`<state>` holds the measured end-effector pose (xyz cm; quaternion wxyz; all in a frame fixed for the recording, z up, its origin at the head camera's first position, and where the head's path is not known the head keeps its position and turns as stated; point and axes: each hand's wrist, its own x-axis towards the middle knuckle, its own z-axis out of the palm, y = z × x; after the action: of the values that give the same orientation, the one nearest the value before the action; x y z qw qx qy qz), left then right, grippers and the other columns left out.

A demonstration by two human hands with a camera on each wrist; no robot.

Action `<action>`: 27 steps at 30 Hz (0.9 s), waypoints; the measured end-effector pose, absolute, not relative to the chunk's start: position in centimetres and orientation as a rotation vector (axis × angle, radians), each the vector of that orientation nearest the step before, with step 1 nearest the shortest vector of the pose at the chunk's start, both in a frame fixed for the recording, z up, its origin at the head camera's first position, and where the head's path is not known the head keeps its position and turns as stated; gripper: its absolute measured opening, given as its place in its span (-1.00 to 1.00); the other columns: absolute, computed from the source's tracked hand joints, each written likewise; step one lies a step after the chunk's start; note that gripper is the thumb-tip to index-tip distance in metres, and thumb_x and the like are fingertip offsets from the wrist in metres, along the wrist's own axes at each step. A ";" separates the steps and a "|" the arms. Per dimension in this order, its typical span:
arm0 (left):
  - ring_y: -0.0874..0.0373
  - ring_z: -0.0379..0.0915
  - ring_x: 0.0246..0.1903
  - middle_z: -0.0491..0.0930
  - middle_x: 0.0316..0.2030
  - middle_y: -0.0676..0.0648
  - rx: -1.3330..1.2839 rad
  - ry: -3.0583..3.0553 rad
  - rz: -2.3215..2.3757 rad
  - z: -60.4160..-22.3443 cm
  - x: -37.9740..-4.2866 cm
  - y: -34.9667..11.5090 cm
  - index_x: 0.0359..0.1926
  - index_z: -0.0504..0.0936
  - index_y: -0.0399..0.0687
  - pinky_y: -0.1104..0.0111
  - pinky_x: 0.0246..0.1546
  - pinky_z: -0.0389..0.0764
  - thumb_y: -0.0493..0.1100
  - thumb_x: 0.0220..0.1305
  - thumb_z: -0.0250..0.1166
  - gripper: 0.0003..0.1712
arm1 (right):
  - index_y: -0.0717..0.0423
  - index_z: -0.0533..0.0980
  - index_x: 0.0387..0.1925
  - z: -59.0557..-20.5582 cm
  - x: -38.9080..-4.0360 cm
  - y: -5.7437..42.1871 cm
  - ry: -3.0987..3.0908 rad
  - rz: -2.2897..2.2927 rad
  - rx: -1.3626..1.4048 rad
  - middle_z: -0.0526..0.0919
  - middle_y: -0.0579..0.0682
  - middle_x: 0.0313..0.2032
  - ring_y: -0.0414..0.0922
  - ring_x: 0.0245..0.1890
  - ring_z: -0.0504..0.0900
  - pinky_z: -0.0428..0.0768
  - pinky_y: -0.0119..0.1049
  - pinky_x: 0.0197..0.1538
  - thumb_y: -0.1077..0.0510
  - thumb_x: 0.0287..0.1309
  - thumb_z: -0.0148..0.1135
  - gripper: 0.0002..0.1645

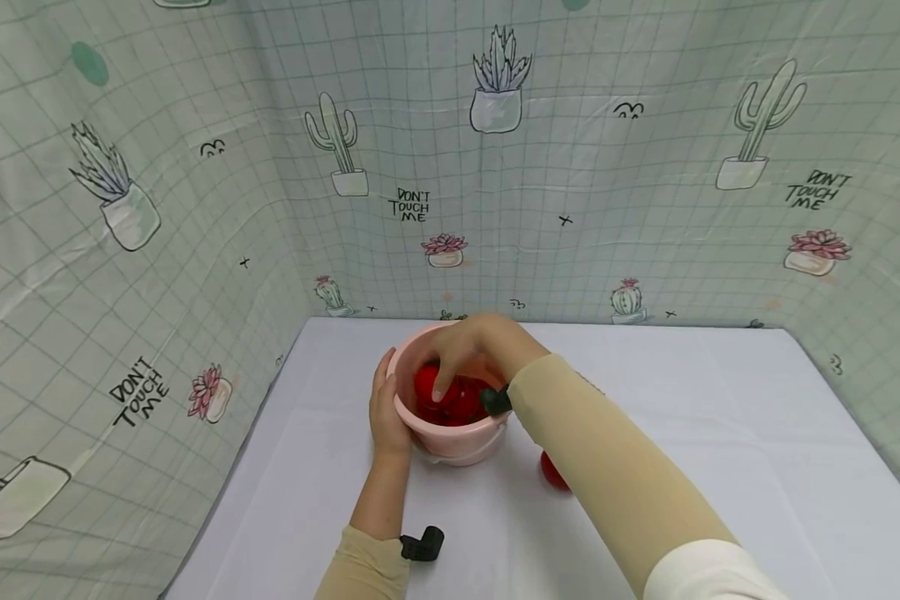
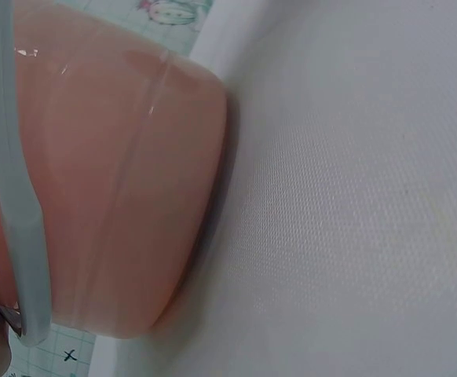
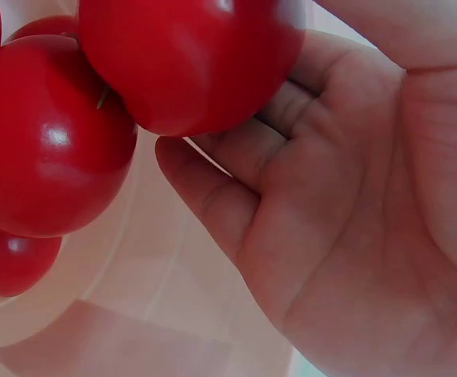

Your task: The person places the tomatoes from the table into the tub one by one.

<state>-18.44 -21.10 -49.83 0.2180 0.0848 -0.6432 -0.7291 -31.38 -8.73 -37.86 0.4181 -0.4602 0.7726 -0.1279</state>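
Observation:
A pink bucket (image 1: 461, 446) with a pale handle (image 2: 26, 228) stands on the white table, holding several glossy red apples (image 1: 465, 404). My left hand (image 1: 388, 417) holds the bucket's left side, fingers curved along the wall near the rim. Down inside, my right hand (image 1: 468, 346) grips one apple (image 3: 193, 63), with its thumb on the near side and its fingers around the far side. A thin stem shows between this apple and the apple beside it (image 3: 52, 141). In the left wrist view, the bucket's base sits on the cloth.
Another red apple (image 1: 553, 473) lies on the table right of the bucket, partly hidden by my right forearm. White cloth (image 1: 720, 417) covers the table. Printed grid curtains (image 1: 570, 167) with cactus drawings stand behind and along both sides.

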 end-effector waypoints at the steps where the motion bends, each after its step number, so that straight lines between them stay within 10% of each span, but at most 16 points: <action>1: 0.20 0.13 0.44 0.28 0.44 0.11 0.235 -1.778 -2.021 -49.8 -18.4 -21.1 0.42 0.31 0.26 0.11 0.49 0.16 -0.06 0.46 -0.23 -0.44 | -0.30 0.51 0.21 -37.9 -31.4 -8.7 1.945 -0.308 -1.166 0.46 -0.31 0.17 -0.18 0.31 0.25 0.39 -0.13 0.33 -0.11 0.04 0.44 -0.36; 27: 0.20 0.16 0.42 0.29 0.44 0.10 0.259 -1.806 -1.987 -49.8 -18.3 -20.9 0.40 0.33 0.35 0.03 0.47 0.18 -0.01 0.46 -0.21 -0.46 | -0.16 0.43 0.33 -36.3 -31.2 -6.3 1.942 -0.462 -1.190 0.51 -0.12 0.28 -0.15 0.31 0.40 0.44 -0.13 0.34 -0.08 0.15 0.36 -0.30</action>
<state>-18.34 -20.90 -49.76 0.2202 0.0938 -0.6530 -0.7185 -31.17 -6.26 -36.29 0.3975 -0.4697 0.7668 -0.1825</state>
